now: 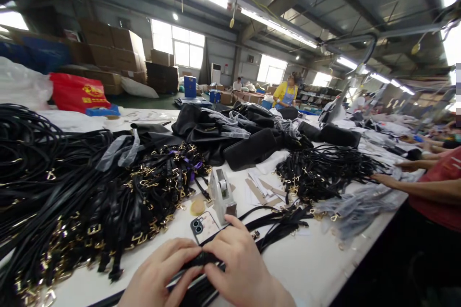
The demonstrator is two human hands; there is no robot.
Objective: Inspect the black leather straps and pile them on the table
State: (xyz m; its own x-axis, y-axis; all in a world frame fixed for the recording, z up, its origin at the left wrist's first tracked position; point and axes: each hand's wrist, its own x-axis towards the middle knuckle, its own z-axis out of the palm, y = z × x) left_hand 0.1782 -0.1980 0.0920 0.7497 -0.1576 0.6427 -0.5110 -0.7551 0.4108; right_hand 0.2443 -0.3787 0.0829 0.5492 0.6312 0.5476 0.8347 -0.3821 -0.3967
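Factory hall, long white table [317, 268]. At nine o'clock lies a heap of black straps with gold clasps [82, 201]. At six, the left hand [158, 276] and right hand [239, 266] both pinch one black strap [201, 260] between closed fingers, beside a phone [203, 226] and tape dispenser [223, 194]. At three, a co-worker's arm [414, 187] reaches across.

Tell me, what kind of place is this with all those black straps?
It looks like a bag-making workshop or factory. Heaps of black straps with gold clasps cover the long white table, finished black bags are piled behind, and both hands, left hand and right hand, hold one strap.
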